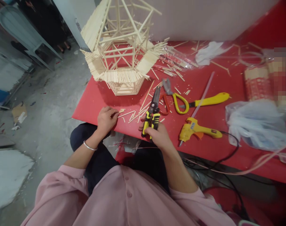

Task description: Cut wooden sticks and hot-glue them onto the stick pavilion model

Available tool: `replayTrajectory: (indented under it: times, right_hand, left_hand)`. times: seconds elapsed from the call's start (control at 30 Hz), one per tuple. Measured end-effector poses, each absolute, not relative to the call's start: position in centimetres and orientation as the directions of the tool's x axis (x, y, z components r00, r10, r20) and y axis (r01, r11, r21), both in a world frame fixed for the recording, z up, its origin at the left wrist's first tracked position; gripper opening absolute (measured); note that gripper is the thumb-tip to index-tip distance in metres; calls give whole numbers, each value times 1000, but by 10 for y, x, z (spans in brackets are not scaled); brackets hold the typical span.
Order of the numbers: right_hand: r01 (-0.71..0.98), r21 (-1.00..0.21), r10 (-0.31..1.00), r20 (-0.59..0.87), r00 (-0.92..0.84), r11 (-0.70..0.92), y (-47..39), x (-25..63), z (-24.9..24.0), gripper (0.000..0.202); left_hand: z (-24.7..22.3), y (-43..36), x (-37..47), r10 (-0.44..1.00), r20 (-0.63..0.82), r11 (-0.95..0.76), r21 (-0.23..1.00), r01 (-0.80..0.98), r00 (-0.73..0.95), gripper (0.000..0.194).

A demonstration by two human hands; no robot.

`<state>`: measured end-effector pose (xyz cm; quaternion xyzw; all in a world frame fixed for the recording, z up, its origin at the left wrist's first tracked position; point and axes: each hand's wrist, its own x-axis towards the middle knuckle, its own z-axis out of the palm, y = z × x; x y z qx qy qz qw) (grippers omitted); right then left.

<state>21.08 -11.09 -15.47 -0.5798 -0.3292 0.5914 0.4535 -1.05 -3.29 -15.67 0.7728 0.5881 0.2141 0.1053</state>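
My right hand is wrapped round the yellow-and-black handles of a pair of cutting snips, whose blades point away from me. At the table's front edge my left hand is closed, thumb and forefinger pinching short wooden sticks. Cut stick pieces lie scattered between my two hands. Behind them stands a many-sided model building made of thin wooden sticks, with partly covered roof slopes and an open frame above.
On the red table lie scissors with red and yellow handles, a yellow-handled knife, and a yellow glue gun with its cord. Packaged sticks lie behind. Plastic bags sit at the right. A chair stands at the left.
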Motion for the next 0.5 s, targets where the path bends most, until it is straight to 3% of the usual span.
replayTrajectory:
  times: [0.5]
  right_hand:
    - [-141,-909,911,-405,77,-392,-111,211,-150,44]
  left_hand:
    - [-167,-29,-15,920,298,-362,401,842,254,15]
